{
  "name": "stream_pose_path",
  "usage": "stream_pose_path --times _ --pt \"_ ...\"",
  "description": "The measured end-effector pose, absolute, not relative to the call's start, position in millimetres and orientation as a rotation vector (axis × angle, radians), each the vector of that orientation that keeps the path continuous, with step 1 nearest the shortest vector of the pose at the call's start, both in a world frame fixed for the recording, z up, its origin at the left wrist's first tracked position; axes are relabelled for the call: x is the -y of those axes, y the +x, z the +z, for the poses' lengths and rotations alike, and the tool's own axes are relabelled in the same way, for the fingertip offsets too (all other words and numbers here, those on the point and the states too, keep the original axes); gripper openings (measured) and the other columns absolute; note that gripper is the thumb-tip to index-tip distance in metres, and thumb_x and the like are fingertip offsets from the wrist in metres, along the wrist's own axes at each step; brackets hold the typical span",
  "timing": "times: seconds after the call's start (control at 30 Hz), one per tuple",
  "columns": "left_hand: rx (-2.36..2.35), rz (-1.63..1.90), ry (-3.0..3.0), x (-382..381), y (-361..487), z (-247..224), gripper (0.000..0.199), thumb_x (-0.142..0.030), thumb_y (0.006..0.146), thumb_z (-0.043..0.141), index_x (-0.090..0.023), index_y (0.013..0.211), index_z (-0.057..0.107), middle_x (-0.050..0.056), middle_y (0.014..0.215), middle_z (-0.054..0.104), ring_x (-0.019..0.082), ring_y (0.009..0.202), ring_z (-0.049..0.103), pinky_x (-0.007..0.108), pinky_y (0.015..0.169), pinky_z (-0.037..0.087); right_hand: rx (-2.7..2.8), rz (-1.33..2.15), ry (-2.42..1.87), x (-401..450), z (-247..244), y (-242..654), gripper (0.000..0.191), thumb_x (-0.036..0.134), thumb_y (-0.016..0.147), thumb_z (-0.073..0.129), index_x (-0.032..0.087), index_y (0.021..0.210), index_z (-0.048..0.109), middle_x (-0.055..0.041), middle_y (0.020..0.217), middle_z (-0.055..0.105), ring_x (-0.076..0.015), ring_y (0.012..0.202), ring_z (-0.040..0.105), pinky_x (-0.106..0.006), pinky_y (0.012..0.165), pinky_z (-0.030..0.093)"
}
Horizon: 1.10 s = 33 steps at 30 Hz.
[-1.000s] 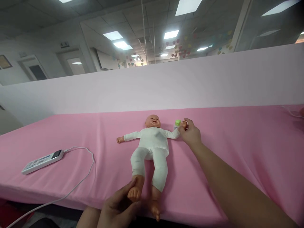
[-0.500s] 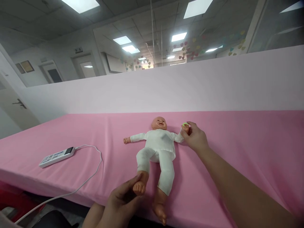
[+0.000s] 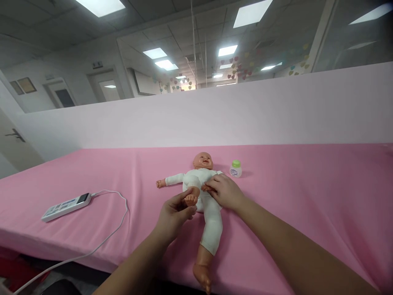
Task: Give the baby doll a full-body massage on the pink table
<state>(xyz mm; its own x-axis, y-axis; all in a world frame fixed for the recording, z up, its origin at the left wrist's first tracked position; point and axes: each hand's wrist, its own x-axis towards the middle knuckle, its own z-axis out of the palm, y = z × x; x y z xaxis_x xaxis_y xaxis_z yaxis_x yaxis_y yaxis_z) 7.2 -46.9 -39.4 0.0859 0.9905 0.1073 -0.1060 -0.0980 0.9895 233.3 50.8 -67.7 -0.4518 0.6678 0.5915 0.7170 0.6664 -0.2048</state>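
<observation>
A baby doll in a white cloth suit lies on its back on the pink cloth, its head away from me. My left hand is closed around one foot, with that leg bent up toward the doll's belly. Over the doll's middle, my right hand grips the doll's hand, drawing that arm in across the body. The other leg lies straight toward me, and the other arm stretches out to the left. A small jar with a green lid stands just beyond my right hand.
On the left of the pink-covered table lies a white power strip, its cord looping over the front edge. A white low wall with glass above it runs along the back.
My left hand has pushed the held foot up and away from me, bending the leg. My right hand has brought the doll's hand inward to its belly, uncovering the jar.
</observation>
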Motion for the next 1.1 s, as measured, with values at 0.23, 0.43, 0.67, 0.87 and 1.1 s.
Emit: stream_pose_path --times 0.23,0.43,0.67,0.87,1.1 --pt "-1.005 1.3 1.238 57.8 7.0 -47.5 0.059 -0.02 0.07 0.085 -0.023 0.129 0.075 -0.002 0.074 0.061 0.014 0.07 0.055 0.031 0.069 0.05 2.114 0.015 -1.037 -54.5 -71.5 238.2 0.017 0.022 0.092 0.066 0.028 0.104 0.076 -0.0041 0.097 0.072 -0.0234 0.096 0.063 -0.039 0.089 0.05" --pt "-1.151 1.316 1.19 112.8 -18.3 -50.4 0.058 -0.032 0.063 0.092 -0.028 0.119 0.08 0.005 0.089 0.075 0.026 0.086 0.069 0.038 0.078 0.057 1.582 0.119 -1.249 -72.3 -71.2 280.3 0.031 0.042 0.09 0.062 0.026 0.116 0.071 -0.0053 0.107 0.076 -0.0233 0.091 0.07 -0.037 0.081 0.056" --pt "-1.381 1.022 1.244 162.3 -33.2 -30.5 0.048 -0.037 0.069 0.091 -0.038 0.115 0.081 0.003 0.116 0.079 0.038 0.114 0.07 0.044 0.098 0.056 1.308 0.338 -1.843 -96.4 -91.3 349.3 0.032 0.045 0.076 0.069 0.023 0.1 0.069 -0.0053 0.076 0.072 -0.0229 0.062 0.065 -0.032 0.055 0.048" --pt "-1.315 1.114 1.297 159.6 -27.6 -57.6 0.044 -0.044 0.069 0.089 -0.036 0.113 0.082 0.004 0.119 0.078 0.038 0.115 0.07 0.047 0.105 0.052 1.401 0.43 -1.836 -102.0 -101.7 363.0 0.021 0.044 0.069 0.071 0.026 0.074 0.061 -0.0003 0.056 0.06 -0.02 0.047 0.054 -0.033 0.048 0.043" --pt "-1.274 1.121 1.348 145.4 -25.5 -38.5 0.045 -0.04 0.067 0.089 -0.038 0.111 0.083 0.006 0.106 0.081 0.039 0.109 0.072 0.05 0.097 0.056 1.091 0.302 -1.655 -85.6 -75.1 334.6 0.051 0.053 0.081 0.068 0.022 0.122 0.062 -0.009 0.103 0.075 -0.0248 0.084 0.071 -0.034 0.068 0.055"
